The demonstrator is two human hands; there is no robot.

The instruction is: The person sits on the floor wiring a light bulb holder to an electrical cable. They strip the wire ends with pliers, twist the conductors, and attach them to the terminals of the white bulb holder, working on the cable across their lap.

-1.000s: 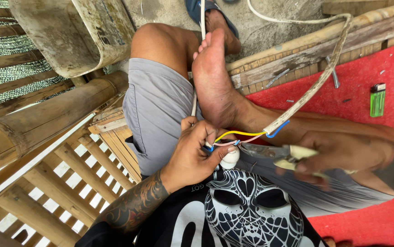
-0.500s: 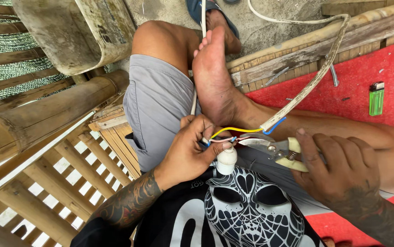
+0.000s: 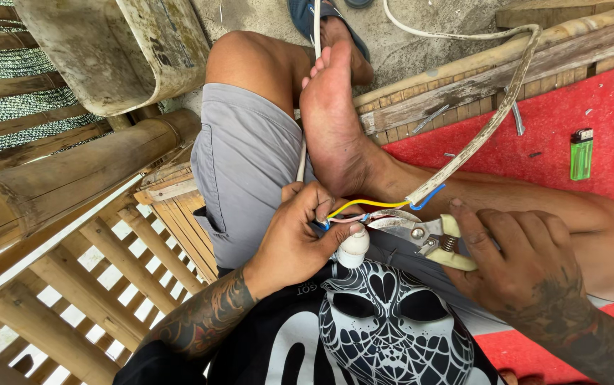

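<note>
Your left hand (image 3: 294, 239) has its grip closed on the white lamp socket (image 3: 353, 248) above your lap, pinching its yellow and blue wires (image 3: 353, 206). Your right hand (image 3: 517, 253) has its grip wrapped around the cream-handled cutters (image 3: 428, 235), blades touching the wires. A green lighter (image 3: 581, 153) lies on the red mat (image 3: 556, 121).

"What is the person wearing?"

"Grey shorts (image 3: 250, 164) and a black shirt (image 3: 364, 335) with a big white spider-web mask picture. Both feet are bare."

"And the arms?"

"Dark tattoos on both forearms (image 3: 200, 321), maybe leaves, hard to tell."
</note>
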